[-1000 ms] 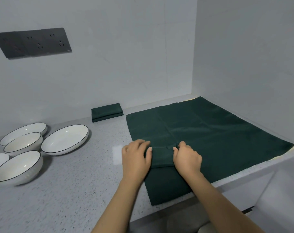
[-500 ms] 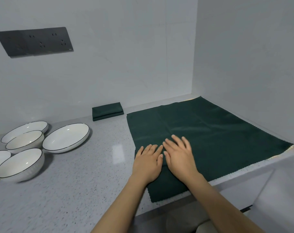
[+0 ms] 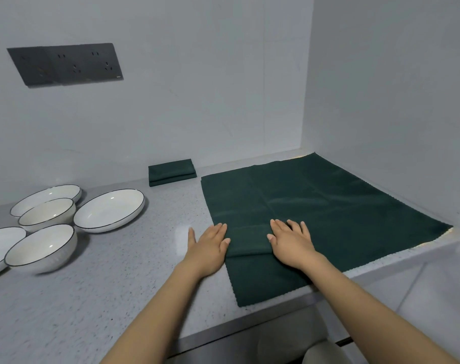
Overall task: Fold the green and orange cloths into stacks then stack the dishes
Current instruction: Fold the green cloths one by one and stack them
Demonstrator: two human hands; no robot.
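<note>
I see a speckled grey desk (image 3: 97, 298) set into a corner of pale grey walls (image 3: 197, 88), a dark socket panel (image 3: 66, 64) mounted on the back one.

Dishes on the worktop (image 3: 97, 298), five in all: two deep bowls, one nearer (image 3: 41, 248) and one behind it (image 3: 47, 214); three shallow plates, one large at the middle (image 3: 109, 210), one at the back (image 3: 46, 199), one cut off by the left edge (image 3: 0, 243).

Green cloths, two: one spread flat (image 3: 328, 211), one folded small by the wall (image 3: 171, 172).

A narrow folded green piece (image 3: 247, 241) lies on the spread cloth; whether separate cannot be told.

Hands, two: left hand (image 3: 208, 248), right hand (image 3: 292, 241).

Wall socket panel (image 3: 66, 64), one.
</note>
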